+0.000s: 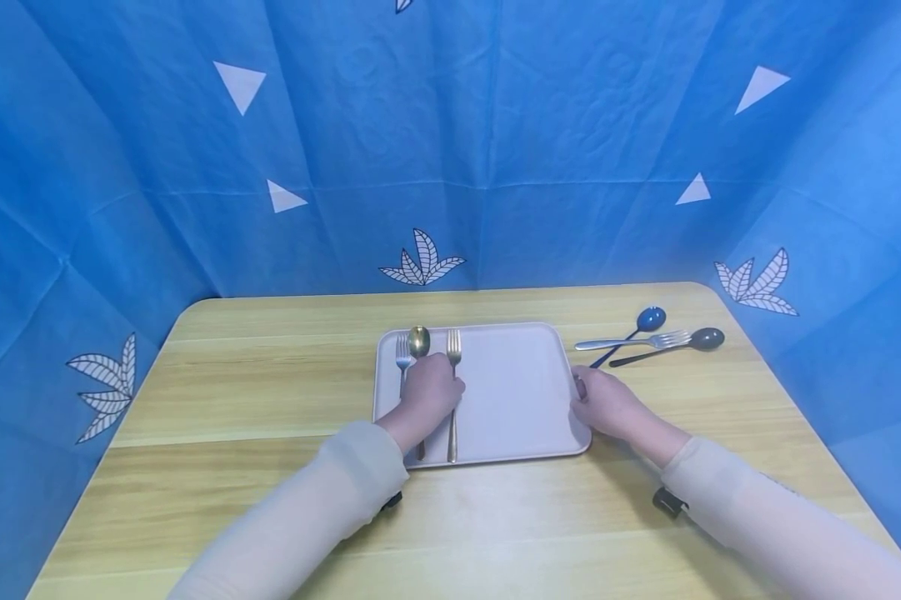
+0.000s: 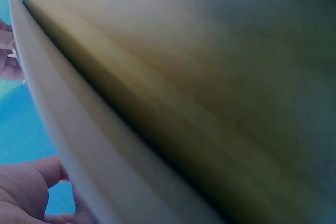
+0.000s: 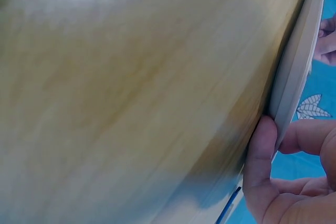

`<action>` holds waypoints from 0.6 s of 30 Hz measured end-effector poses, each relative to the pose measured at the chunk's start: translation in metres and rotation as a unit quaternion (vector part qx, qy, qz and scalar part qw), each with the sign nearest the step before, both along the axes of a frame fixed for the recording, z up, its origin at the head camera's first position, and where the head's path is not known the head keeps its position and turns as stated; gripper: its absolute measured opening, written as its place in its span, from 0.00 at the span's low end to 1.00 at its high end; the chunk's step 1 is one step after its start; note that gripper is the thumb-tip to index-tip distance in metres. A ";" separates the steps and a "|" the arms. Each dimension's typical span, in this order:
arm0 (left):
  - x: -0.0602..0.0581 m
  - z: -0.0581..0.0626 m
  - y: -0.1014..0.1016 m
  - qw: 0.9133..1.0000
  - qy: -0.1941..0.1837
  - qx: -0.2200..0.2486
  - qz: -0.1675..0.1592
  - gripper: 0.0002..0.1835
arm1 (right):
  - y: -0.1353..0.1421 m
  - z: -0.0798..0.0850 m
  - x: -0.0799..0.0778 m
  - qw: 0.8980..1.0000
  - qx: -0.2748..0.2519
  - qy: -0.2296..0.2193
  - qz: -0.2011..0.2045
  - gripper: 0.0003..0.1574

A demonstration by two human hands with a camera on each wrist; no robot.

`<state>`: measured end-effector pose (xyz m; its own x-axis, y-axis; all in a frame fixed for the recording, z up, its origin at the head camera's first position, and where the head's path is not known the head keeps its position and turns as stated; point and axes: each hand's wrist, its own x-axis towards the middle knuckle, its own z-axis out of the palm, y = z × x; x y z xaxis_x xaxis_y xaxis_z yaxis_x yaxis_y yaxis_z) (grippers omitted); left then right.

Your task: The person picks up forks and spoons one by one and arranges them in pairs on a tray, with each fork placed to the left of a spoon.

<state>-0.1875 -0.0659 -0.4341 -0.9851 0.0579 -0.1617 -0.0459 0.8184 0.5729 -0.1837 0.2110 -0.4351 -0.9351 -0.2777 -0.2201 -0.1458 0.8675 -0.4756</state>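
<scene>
The right hand [image 1: 606,402] pinches the near rim of the tray [image 1: 521,392], which lies between both hands. The left hand [image 1: 429,393] bends over the spoon [image 1: 418,340], beside the fork [image 1: 453,346]; its grip is hidden. Cutlery-laying seems underway; the next move probably calls for a steady tray.

Pale wood-grain table [image 1: 270,392], rounded at both far corners. On it, at the middle, a light rectangular tray [image 1: 518,392] with rounded corners. Right of that, farther off, a dark blue spoon [image 1: 651,318], a silver fork [image 1: 669,339] crossing its handle, and a dark grey spoon [image 1: 708,338].
</scene>
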 end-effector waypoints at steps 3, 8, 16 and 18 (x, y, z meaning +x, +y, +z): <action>-0.001 -0.001 0.002 1.000 0.003 0.006 -0.001 0.18 | 0.000 0.000 0.000 1.000 0.001 -0.006 -0.005 0.27; -0.002 -0.003 0.004 1.000 0.005 0.004 -0.001 0.20 | 0.000 -0.001 0.001 1.000 0.002 -0.009 -0.007 0.31; -0.005 -0.005 0.006 1.000 -0.001 0.001 -0.002 0.20 | 0.000 -0.002 0.000 1.000 -0.002 -0.009 -0.006 0.31; -0.006 -0.005 0.006 1.000 -0.001 -0.001 -0.002 0.20 | 0.000 -0.002 0.000 1.000 -0.002 -0.009 -0.006 0.31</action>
